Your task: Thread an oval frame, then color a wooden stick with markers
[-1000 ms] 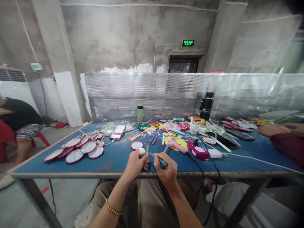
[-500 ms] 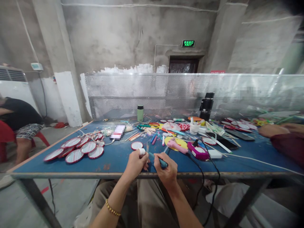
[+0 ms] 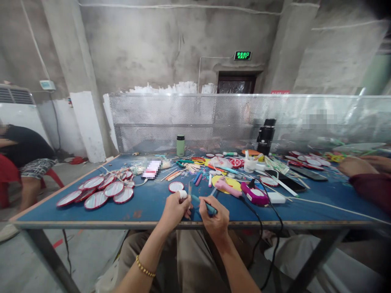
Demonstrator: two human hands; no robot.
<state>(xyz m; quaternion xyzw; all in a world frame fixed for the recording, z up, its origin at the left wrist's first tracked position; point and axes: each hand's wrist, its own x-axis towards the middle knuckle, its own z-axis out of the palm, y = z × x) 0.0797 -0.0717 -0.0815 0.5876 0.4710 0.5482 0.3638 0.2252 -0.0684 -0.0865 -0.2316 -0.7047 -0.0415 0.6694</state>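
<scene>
My left hand (image 3: pixel 174 211) is closed around a small white round piece (image 3: pixel 182 194) at the near edge of the blue table (image 3: pixel 146 203). My right hand (image 3: pixel 215 219) grips a teal pen-like tool (image 3: pixel 205 204), its tip pointing left toward the white piece. Both hands sit close together, almost touching. A thin stick (image 3: pixel 189 191) stands up between them. A gold bead bracelet (image 3: pixel 144 267) circles my left wrist.
Several red-rimmed round discs (image 3: pixel 100 191) lie at the left. A pink glue gun (image 3: pixel 227 188), a magenta device (image 3: pixel 255 194) with black cable, sticks, a green bottle (image 3: pixel 180 145) and black flask (image 3: pixel 265 136) crowd the middle. Another person's arm (image 3: pixel 363 171) rests at right; someone sits at far left (image 3: pixel 21 158).
My right hand has shifted very slightly; the arm of the person at right moved a little. Otherwise nothing has changed.
</scene>
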